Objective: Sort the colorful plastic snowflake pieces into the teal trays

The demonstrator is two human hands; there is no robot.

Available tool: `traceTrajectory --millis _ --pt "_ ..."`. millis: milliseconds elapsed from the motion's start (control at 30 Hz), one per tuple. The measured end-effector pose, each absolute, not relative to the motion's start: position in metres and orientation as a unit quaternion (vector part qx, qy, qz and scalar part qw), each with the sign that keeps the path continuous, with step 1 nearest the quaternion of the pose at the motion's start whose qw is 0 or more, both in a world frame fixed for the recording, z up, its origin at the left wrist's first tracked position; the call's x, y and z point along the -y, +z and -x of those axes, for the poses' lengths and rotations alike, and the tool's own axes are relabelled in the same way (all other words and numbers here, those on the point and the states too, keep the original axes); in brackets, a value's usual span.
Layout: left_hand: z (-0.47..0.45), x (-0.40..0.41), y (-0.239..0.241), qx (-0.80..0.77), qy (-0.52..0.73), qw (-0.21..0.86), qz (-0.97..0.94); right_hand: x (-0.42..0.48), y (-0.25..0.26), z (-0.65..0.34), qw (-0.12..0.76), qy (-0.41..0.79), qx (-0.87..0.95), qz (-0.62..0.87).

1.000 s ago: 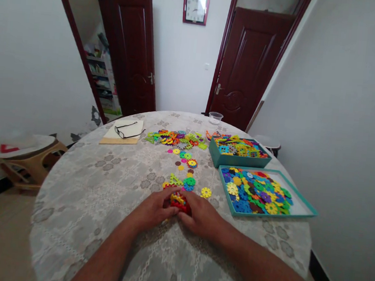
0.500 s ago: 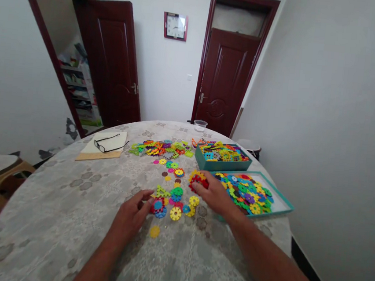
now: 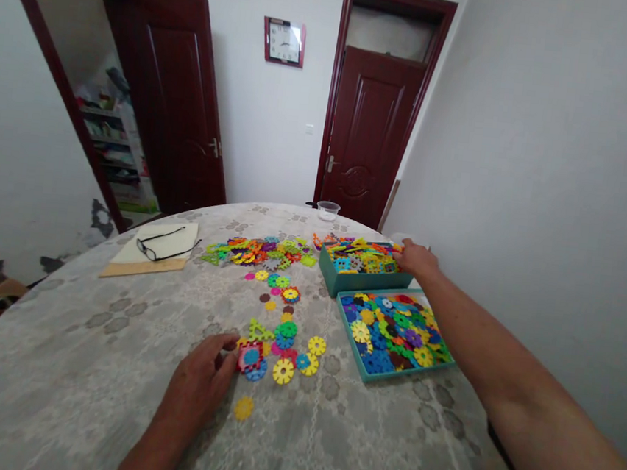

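Head view, the only one I have: my left hand [image 3: 196,386] rests on the round table [image 3: 85,361], fingers curled loosely, fingertips touching a small joined cluster of red and blue snowflake discs [image 3: 250,358] at the near end of a scattered line of loose discs [image 3: 284,313]. Nothing is lifted; the hand only steadies the cluster against the lace cloth.

My right hand [image 3: 415,258] is stretched far out over the far edge of the deeper teal box [image 3: 362,278], which is full of mixed pieces. Its fingers look closed together, but I cannot tell whether they hold a piece. Just nearer lies the shallow teal lid [image 3: 390,364], also holding discs.

I judge it best to pinch one piece by its rim and keep the cluster pinned flat.
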State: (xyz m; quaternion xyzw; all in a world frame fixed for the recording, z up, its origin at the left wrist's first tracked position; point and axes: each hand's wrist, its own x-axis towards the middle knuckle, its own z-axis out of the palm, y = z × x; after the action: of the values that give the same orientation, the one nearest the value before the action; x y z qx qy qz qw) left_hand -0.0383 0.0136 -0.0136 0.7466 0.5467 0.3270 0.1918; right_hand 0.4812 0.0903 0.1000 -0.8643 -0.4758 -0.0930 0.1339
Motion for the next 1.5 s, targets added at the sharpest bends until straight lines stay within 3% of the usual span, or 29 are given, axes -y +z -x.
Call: traceTrajectory --millis 300,467,533,667,867,1100,1300,1500 --pt "0.044 -0.021 -0.03 -0.527 0.325 0.122 -0.776 -0.056 0.1 -0.482 0.187 -0.105 0.471 0.856" --pt "0.039 -0.014 -0.029 -0.477 0.28 0.08 -0.829 -0.013 0.091 -0.409 0.264 -0.108 0.548 0.787" --pt "0.035 -0.01 -0.023 -0.476 0.249 0.084 -0.839 0.008 0.083 -0.361 0.296 -0.031 0.641 0.708" --pt "0.03 -0.004 -0.013 -0.488 0.235 0.096 -0.835 0.04 0.064 -0.27 0.205 0.158 0.777 0.574" --pt "0.03 0.002 -0.012 -0.477 0.227 0.09 -0.844 0.042 0.023 -0.203 0.139 0.144 0.809 0.553" --pt "0.028 0.002 -0.012 -0.46 0.264 0.146 -0.835 0.043 -0.01 -0.189 0.238 0.149 0.798 0.533" --pt "0.027 0.007 -0.005 -0.345 0.369 0.242 -0.828 0.041 -0.012 -0.189 0.347 0.166 0.808 0.445" --pt "0.026 0.013 0.006 -0.396 0.34 0.359 -0.774 0.045 -0.002 -0.189 0.351 0.195 0.806 0.435"
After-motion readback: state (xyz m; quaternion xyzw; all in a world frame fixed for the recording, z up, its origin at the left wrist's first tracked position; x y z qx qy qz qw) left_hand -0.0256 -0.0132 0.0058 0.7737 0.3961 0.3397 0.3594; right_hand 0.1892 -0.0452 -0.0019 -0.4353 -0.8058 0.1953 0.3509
